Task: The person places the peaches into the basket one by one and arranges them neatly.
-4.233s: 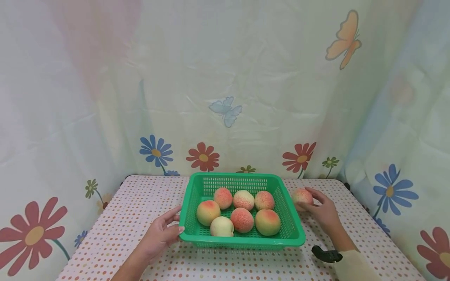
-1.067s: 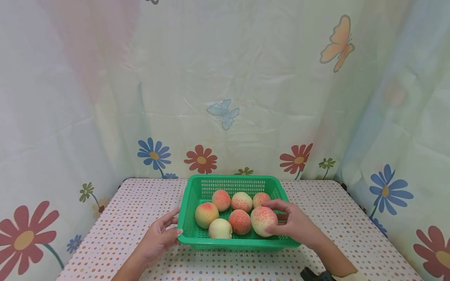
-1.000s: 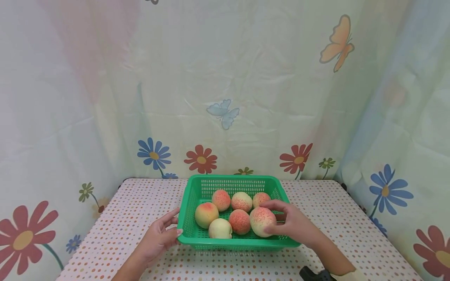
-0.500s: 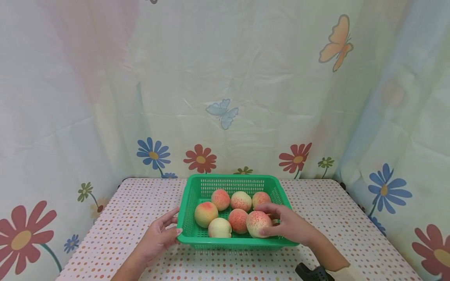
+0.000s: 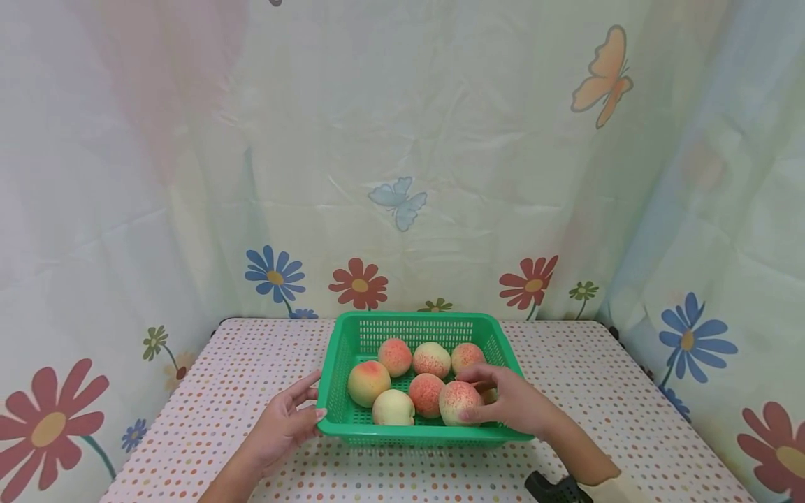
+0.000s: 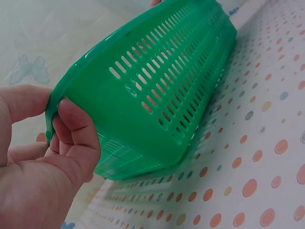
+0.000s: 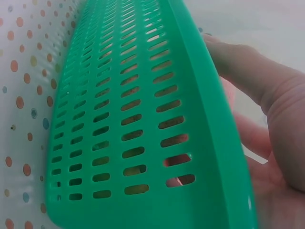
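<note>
A green plastic basket stands on the table with several peaches inside. My left hand pinches the basket's left rim; in the left wrist view the thumb and curled fingers of the left hand grip that rim. My right hand reaches over the right side and holds a speckled pink-and-cream peach at the front right. Beside it lies a redder peach. In the right wrist view the basket's wall hides most of the held peach, and part of the right hand shows beyond the rim.
Also in the basket are a yellow peach, a pale cream peach and a row of peaches at the back, such as the middle speckled one. A dotted cloth covers the table. A flowered curtain hangs behind.
My right hand has brought the speckled peach from the table, right of the basket, into its front right, then shifted it slightly left and down. My left hand stays on the rim.
</note>
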Tool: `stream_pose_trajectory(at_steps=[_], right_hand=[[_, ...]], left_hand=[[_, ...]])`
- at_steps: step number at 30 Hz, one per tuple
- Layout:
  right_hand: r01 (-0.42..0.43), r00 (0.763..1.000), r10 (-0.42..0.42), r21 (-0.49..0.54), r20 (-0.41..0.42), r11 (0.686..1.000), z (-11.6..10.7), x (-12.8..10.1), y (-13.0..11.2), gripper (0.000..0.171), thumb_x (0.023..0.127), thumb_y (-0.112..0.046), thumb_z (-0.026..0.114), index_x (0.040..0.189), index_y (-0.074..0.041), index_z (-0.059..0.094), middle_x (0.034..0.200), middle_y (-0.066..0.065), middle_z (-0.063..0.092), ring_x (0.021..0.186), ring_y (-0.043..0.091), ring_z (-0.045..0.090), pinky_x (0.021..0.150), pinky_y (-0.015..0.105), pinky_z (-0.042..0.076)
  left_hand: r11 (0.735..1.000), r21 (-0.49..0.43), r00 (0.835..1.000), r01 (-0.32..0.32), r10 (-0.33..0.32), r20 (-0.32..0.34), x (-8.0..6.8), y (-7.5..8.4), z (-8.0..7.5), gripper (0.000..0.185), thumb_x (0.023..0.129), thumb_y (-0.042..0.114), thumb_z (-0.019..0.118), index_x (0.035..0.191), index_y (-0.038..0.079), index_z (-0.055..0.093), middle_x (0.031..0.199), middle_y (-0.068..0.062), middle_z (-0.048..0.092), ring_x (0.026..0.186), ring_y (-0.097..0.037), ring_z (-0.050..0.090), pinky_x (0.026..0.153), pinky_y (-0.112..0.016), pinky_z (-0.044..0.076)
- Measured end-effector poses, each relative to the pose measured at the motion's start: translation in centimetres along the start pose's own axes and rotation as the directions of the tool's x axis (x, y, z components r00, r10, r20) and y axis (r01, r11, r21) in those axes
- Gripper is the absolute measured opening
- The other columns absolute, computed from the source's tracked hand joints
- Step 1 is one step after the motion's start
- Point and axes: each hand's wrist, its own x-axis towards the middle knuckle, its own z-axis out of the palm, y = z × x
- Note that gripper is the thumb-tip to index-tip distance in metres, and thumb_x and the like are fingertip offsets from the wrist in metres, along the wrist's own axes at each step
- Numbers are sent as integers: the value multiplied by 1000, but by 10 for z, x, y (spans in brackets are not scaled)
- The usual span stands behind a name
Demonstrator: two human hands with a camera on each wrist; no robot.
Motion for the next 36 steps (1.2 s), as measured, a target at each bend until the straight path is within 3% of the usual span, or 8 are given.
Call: stream_pose_trajectory(at_steps=[6, 14, 19, 26, 31, 36], right_hand=[[-5, 1000, 4, -13, -9, 1000, 0, 1, -2, 54, 82, -33, 87, 126, -12, 66, 124, 6, 68, 115, 28, 64, 92, 49, 59], [11, 1000, -11, -7, 6, 1000, 0, 0, -6, 55, 81, -30, 88, 127, -11, 65, 126, 9, 67, 115, 31, 63, 90, 49, 60], [9, 1000, -9, -27, 14, 1000, -3, 0, -3, 64, 82, -32, 88, 136, -9, 61, 133, 11, 65, 120, 33, 63, 91, 46, 60], [12, 1000, -12, 7, -16, 1000, -9, -5, -6, 66, 85, -34, 84, 140, -9, 58, 137, 17, 62, 119, 34, 62, 94, 48, 60], [34, 992, -33, 9, -123, 999, -21, -7, 0, 64, 90, -32, 80, 144, -9, 55, 140, 18, 61, 120, 37, 61, 93, 45, 60], [52, 962, -57, -24, -267, 998, -39, -12, 9, 60, 93, -31, 77, 144, -8, 55, 139, 19, 62, 120, 39, 61, 92, 30, 59]], left_hand=[[1000, 1, 1000, -3, 3, -6, 0, 0, -1, 81, 97, 5, 65, 164, 10, 18, 131, -12, 49, 94, -11, 68, 81, -25, 61], [1000, 0, 1000, 3, -3, -10, 1, 1, 0, 81, 98, 6, 65, 164, 10, 18, 131, -12, 50, 92, -11, 67, 80, -24, 61], [1000, 7, 1000, -5, 5, 14, 3, 1, -2, 81, 98, 6, 65, 164, 9, 18, 130, -12, 50, 95, -11, 68, 84, -25, 61], [994, 107, 1000, -2, 2, 0, 6, 3, -7, 73, 99, 10, 64, 161, 6, 26, 123, -11, 48, 97, -12, 67, 88, -31, 62], [960, 281, 997, -24, 45, -70, 10, 10, -14, 65, 100, 15, 65, 156, 3, 36, 119, -13, 50, 95, -18, 68, 86, -37, 63], [883, 466, 971, -66, 164, -173, 13, 22, -26, 55, 99, 15, 68, 149, 5, 47, 113, -15, 56, 85, -18, 67, 76, -32, 62]])
